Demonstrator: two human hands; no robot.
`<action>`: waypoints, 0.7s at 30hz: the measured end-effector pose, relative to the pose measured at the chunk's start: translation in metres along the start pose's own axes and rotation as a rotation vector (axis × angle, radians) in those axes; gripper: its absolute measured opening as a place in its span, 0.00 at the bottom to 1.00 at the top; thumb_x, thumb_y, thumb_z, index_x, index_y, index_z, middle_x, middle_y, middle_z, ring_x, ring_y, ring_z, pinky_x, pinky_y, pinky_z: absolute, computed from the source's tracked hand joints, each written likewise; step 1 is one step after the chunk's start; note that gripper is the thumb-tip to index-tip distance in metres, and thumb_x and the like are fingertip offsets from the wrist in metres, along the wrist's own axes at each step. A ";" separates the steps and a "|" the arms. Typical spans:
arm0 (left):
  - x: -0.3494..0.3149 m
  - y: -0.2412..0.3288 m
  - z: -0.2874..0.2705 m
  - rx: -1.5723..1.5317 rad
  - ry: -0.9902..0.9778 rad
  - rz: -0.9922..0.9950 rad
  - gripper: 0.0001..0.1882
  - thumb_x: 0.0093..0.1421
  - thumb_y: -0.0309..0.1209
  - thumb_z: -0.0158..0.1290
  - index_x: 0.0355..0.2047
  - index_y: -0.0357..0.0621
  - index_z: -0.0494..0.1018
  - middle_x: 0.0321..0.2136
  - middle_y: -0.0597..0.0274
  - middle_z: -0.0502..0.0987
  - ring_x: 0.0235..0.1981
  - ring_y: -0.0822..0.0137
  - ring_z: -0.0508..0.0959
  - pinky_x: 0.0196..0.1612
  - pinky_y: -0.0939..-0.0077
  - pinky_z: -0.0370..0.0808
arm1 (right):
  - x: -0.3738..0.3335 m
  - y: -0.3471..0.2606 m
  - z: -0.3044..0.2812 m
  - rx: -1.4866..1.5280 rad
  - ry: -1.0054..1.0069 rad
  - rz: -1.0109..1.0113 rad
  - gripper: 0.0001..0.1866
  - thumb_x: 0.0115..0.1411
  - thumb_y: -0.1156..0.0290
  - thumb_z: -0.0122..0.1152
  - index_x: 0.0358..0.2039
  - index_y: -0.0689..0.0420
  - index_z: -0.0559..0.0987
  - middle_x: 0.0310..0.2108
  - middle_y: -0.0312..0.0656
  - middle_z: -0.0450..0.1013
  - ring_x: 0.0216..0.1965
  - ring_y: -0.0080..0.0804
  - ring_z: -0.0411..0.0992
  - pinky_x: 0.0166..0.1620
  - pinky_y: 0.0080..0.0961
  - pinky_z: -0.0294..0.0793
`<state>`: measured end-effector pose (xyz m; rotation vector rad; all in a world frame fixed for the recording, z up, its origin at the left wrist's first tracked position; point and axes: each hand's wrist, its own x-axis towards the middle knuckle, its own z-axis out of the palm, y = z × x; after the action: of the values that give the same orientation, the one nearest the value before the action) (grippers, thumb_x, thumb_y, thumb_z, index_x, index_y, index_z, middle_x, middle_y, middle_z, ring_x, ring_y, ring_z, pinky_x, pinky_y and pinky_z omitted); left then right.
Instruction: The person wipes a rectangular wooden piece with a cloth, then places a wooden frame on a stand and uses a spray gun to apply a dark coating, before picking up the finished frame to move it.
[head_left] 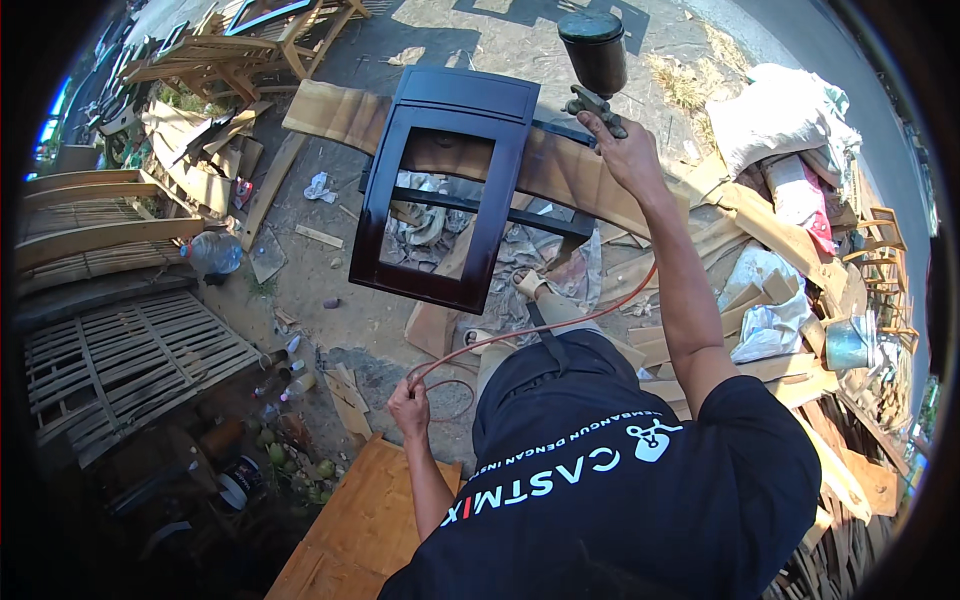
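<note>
My right hand (pixel 630 158) is wrapped round a spray gun (pixel 597 108) with a dark cup (pixel 593 52) on top, held at the far right of a dark brown glossy wooden frame (pixel 463 98). That frame has a large rectangular opening and lies across a wooden board (pixel 575 175) and a dark bar (pixel 545 218). Apart from the frame, nearer my body, my left hand (pixel 408 408) is closed round a thin orange-red hose (pixel 500 338). The hose runs in front of me up to my right forearm, where it passes out of sight.
White sacks (pixel 775 115) and wood offcuts (pixel 775 225) are piled on the right, with a bluish bucket (pixel 850 343) nearby. To the left are slatted wooden furniture (pixel 120 360), a large plastic bottle (pixel 215 253) and an orange-brown wooden panel (pixel 355 515). Crumpled sheeting (pixel 545 255) lies below the frame.
</note>
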<state>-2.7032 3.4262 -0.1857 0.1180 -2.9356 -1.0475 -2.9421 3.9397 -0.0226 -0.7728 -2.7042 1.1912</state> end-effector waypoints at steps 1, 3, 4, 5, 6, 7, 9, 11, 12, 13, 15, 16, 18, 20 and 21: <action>0.002 0.007 0.003 0.014 -0.015 -0.005 0.18 0.64 0.32 0.59 0.23 0.33 0.66 0.18 0.40 0.66 0.19 0.42 0.65 0.25 0.56 0.65 | 0.007 0.000 -0.001 0.015 -0.003 -0.005 0.38 0.60 0.32 0.62 0.34 0.62 0.85 0.20 0.48 0.77 0.26 0.40 0.77 0.35 0.40 0.74; 0.004 0.020 0.007 0.045 -0.034 -0.022 0.18 0.64 0.32 0.58 0.22 0.33 0.66 0.18 0.40 0.66 0.19 0.42 0.64 0.25 0.56 0.65 | 0.027 -0.006 0.001 0.042 -0.070 -0.052 0.38 0.59 0.31 0.62 0.35 0.62 0.86 0.20 0.48 0.77 0.26 0.40 0.77 0.35 0.40 0.74; 0.005 0.026 0.010 0.048 -0.028 -0.028 0.19 0.64 0.32 0.58 0.22 0.33 0.66 0.18 0.41 0.66 0.19 0.43 0.64 0.25 0.56 0.65 | 0.038 -0.012 0.005 0.057 -0.107 -0.080 0.39 0.59 0.31 0.62 0.36 0.63 0.86 0.20 0.48 0.77 0.26 0.40 0.77 0.35 0.39 0.74; 0.004 0.032 0.013 0.051 -0.021 -0.036 0.19 0.64 0.32 0.58 0.22 0.33 0.66 0.17 0.41 0.66 0.18 0.44 0.64 0.25 0.57 0.65 | 0.049 -0.019 0.011 0.080 -0.141 -0.121 0.39 0.59 0.31 0.62 0.37 0.62 0.86 0.21 0.48 0.77 0.27 0.40 0.77 0.35 0.40 0.74; 0.002 0.037 0.013 0.057 -0.013 -0.050 0.19 0.64 0.32 0.58 0.22 0.33 0.65 0.17 0.42 0.65 0.18 0.45 0.64 0.24 0.57 0.65 | 0.059 -0.028 0.021 0.104 -0.180 -0.163 0.39 0.60 0.31 0.62 0.37 0.62 0.86 0.21 0.47 0.77 0.27 0.40 0.77 0.36 0.40 0.75; 0.000 0.040 0.015 0.064 -0.012 -0.083 0.19 0.64 0.33 0.58 0.22 0.34 0.65 0.17 0.42 0.67 0.19 0.43 0.66 0.25 0.56 0.65 | 0.071 -0.037 0.029 0.128 -0.213 -0.204 0.39 0.60 0.31 0.61 0.38 0.62 0.86 0.21 0.47 0.77 0.27 0.40 0.78 0.36 0.40 0.75; -0.006 0.046 0.019 0.080 -0.008 -0.153 0.20 0.64 0.35 0.59 0.21 0.36 0.65 0.18 0.42 0.69 0.20 0.40 0.70 0.26 0.53 0.67 | 0.106 -0.047 0.061 0.134 -0.252 -0.240 0.39 0.60 0.31 0.61 0.39 0.61 0.86 0.22 0.47 0.78 0.29 0.41 0.79 0.38 0.40 0.76; -0.018 0.052 0.022 0.104 0.028 -0.189 0.21 0.64 0.35 0.59 0.21 0.36 0.65 0.18 0.42 0.69 0.20 0.41 0.69 0.26 0.54 0.67 | 0.132 -0.065 0.090 0.139 -0.281 -0.291 0.38 0.60 0.31 0.61 0.40 0.60 0.87 0.24 0.47 0.79 0.31 0.41 0.80 0.40 0.40 0.77; -0.024 0.055 0.023 0.117 0.043 -0.208 0.21 0.64 0.35 0.59 0.21 0.36 0.65 0.18 0.42 0.68 0.20 0.41 0.69 0.26 0.54 0.67 | 0.140 -0.078 0.100 0.140 -0.286 -0.321 0.38 0.60 0.31 0.61 0.40 0.59 0.87 0.26 0.48 0.80 0.32 0.42 0.80 0.41 0.40 0.78; -0.029 0.060 0.025 0.113 0.053 -0.230 0.21 0.64 0.35 0.59 0.21 0.36 0.65 0.18 0.42 0.68 0.20 0.41 0.69 0.26 0.54 0.67 | 0.148 -0.085 0.104 0.138 -0.284 -0.348 0.37 0.60 0.31 0.61 0.41 0.58 0.87 0.27 0.48 0.81 0.33 0.43 0.81 0.42 0.40 0.78; -0.037 0.071 0.029 0.106 0.072 -0.268 0.21 0.64 0.34 0.60 0.21 0.36 0.64 0.18 0.42 0.68 0.20 0.42 0.69 0.26 0.54 0.67 | 0.168 -0.097 0.104 0.182 -0.344 -0.335 0.37 0.60 0.30 0.60 0.43 0.57 0.87 0.29 0.49 0.81 0.35 0.45 0.81 0.43 0.39 0.78; -0.040 0.077 0.031 0.107 0.072 -0.282 0.21 0.64 0.34 0.60 0.21 0.36 0.64 0.18 0.42 0.68 0.20 0.42 0.69 0.26 0.55 0.67 | 0.173 -0.098 0.104 0.204 -0.371 -0.327 0.37 0.60 0.30 0.59 0.44 0.56 0.87 0.29 0.50 0.81 0.36 0.46 0.81 0.44 0.39 0.78; -0.044 0.088 0.035 0.108 0.071 -0.302 0.21 0.63 0.34 0.60 0.21 0.36 0.64 0.17 0.42 0.68 0.20 0.43 0.70 0.26 0.55 0.67 | 0.181 -0.085 0.094 0.141 -0.328 -0.366 0.37 0.61 0.30 0.58 0.45 0.53 0.87 0.28 0.49 0.80 0.36 0.45 0.80 0.44 0.40 0.77; -0.046 0.094 0.042 0.111 0.073 -0.306 0.21 0.63 0.34 0.60 0.21 0.36 0.64 0.17 0.43 0.68 0.19 0.43 0.69 0.26 0.55 0.67 | 0.175 -0.073 0.070 0.066 -0.353 -0.344 0.36 0.61 0.29 0.57 0.47 0.50 0.87 0.25 0.48 0.78 0.35 0.43 0.79 0.43 0.38 0.77; -0.044 0.097 0.045 0.109 0.069 -0.297 0.21 0.63 0.34 0.60 0.21 0.36 0.64 0.17 0.43 0.68 0.19 0.44 0.69 0.26 0.55 0.67 | 0.171 -0.061 0.054 0.068 -0.347 -0.311 0.36 0.61 0.29 0.57 0.47 0.50 0.87 0.25 0.47 0.78 0.34 0.41 0.79 0.42 0.38 0.77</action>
<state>-2.6672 3.5333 -0.1589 0.5963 -2.9723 -0.8860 -3.1309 3.9515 -0.0369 -0.1327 -2.8829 1.4378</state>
